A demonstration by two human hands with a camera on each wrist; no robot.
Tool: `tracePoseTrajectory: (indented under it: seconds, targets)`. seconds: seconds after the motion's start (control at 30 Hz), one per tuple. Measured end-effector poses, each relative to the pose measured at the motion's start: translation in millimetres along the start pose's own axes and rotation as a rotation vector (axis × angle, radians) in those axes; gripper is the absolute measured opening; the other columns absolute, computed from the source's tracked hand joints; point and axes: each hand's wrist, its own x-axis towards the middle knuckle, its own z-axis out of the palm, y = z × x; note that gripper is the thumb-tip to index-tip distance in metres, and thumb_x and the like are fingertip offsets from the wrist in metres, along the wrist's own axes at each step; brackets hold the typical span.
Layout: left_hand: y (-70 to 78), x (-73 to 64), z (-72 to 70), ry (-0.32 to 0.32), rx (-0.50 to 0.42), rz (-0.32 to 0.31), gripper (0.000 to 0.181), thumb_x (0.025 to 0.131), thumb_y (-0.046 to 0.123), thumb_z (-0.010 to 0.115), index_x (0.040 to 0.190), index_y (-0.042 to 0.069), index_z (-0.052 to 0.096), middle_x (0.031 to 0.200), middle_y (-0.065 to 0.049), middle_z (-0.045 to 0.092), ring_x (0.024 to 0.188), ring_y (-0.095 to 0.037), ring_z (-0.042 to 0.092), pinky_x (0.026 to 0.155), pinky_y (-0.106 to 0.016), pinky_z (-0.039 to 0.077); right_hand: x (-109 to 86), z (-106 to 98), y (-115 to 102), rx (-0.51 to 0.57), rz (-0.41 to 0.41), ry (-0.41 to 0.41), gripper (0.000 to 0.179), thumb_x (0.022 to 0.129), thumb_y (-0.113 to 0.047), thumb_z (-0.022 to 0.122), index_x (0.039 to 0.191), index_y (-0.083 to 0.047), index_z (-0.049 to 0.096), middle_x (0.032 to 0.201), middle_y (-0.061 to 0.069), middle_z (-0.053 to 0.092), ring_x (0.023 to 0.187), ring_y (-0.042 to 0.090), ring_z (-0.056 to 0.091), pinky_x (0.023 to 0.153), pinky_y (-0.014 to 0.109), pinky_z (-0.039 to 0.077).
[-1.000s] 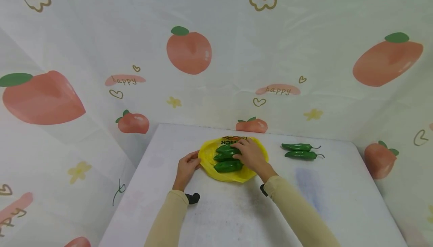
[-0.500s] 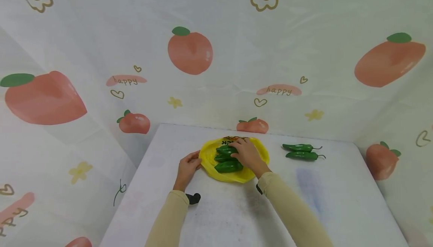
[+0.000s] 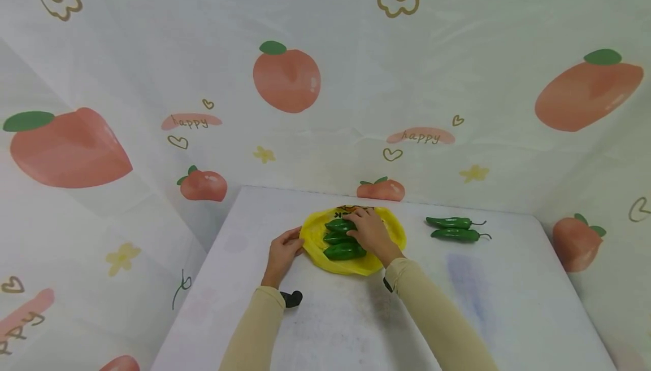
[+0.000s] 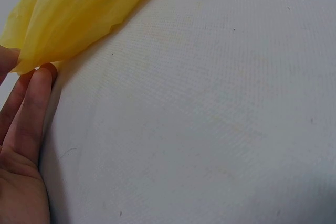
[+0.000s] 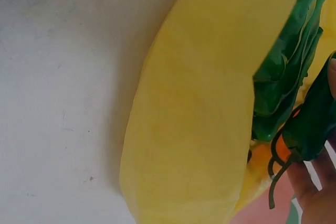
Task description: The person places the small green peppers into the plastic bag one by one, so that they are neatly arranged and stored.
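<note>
A yellow plastic bag [image 3: 311,247] lies spread on the table with its mouth turned up and several green chili peppers [image 3: 344,252] inside. At its left edge my left hand [image 3: 281,255] pinches the rim; the left wrist view shows the thumb and fingers on the yellow plastic [image 4: 84,19]. Over the bag's far right part, my right hand [image 3: 373,232] holds a green pepper [image 5: 312,119], its curved stem visible in the right wrist view. More peppers [image 5: 281,77] lie beside it, partly hidden by the bag's wall.
Two green chili peppers [image 3: 454,235] lie side by side on the white table [image 3: 508,280], right of the bag. A white curtain [image 3: 335,151] with fruit prints rises behind the table's back edge and along both sides.
My right wrist and forearm have shifted slightly left, while the right fingers stay at the peppers in the bag. My left hand keeps its place at the bag's edge.
</note>
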Motion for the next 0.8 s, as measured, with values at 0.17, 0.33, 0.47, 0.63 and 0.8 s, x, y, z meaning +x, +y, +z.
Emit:
tracePoseTrajectory:
  seconds: [0.17, 0.33, 0.47, 0.63, 0.8]
  targets:
    - [0.4, -0.3, 0.4, -0.002, 0.002, -0.002, 0.038, 0.095, 0.020, 0.071, 0.133, 0.023, 0.068, 0.131, -0.007, 0.067, 0.106, -0.017, 0.069, 0.087, -0.024, 0.062, 0.7, 2.5, 0.4, 0.015, -0.004, 0.009, 0.046, 0.092, -0.028, 0.074, 0.136, -0.016, 0.065, 0.130, 0.009, 0.065, 0.119, 0.033, 0.056, 0.111, 0.048, 0.048]
    - [2.1, -0.9, 1.1, 0.002, 0.004, -0.005, 0.039, 0.095, 0.020, 0.071, 0.133, 0.023, 0.067, 0.131, -0.007, 0.066, 0.105, -0.018, 0.069, 0.086, -0.025, 0.062, 1.3, 2.6, -1.7, 0.010, 0.007, -0.005, 0.047, 0.093, -0.030, 0.073, 0.137, -0.017, 0.064, 0.132, 0.010, 0.063, 0.121, 0.034, 0.054, 0.110, 0.050, 0.049]
    - [2.2, -1.3, 1.3, 0.006, 0.003, -0.009, 0.039, 0.095, 0.021, 0.071, 0.133, 0.022, 0.068, 0.131, -0.008, 0.067, 0.105, -0.017, 0.068, 0.086, -0.024, 0.062, 0.3, 2.3, -3.4, 0.006, 0.004, -0.004, 0.047, 0.093, -0.028, 0.073, 0.137, -0.016, 0.063, 0.133, 0.010, 0.063, 0.124, 0.035, 0.053, 0.110, 0.050, 0.049]
    - [1.0, -2.1, 0.6, 0.009, 0.009, 0.008, 0.039, 0.095, 0.019, 0.071, 0.134, 0.020, 0.067, 0.131, -0.009, 0.067, 0.104, -0.017, 0.069, 0.084, -0.023, 0.062, -1.9, 3.2, -3.8, 0.039, -0.005, 0.000, 0.049, 0.093, -0.023, 0.074, 0.139, -0.013, 0.062, 0.136, 0.012, 0.062, 0.127, 0.035, 0.053, 0.113, 0.051, 0.047]
    - [0.7, -2.6, -0.5, -0.007, -0.020, 0.035, 0.039, 0.094, 0.017, 0.072, 0.133, 0.018, 0.068, 0.130, -0.011, 0.067, 0.104, -0.016, 0.070, 0.083, -0.022, 0.062, -4.8, 1.6, -5.3, 0.068, -0.024, 0.009, 0.049, 0.093, -0.020, 0.074, 0.139, -0.010, 0.061, 0.137, 0.014, 0.061, 0.128, 0.036, 0.053, 0.114, 0.051, 0.046]
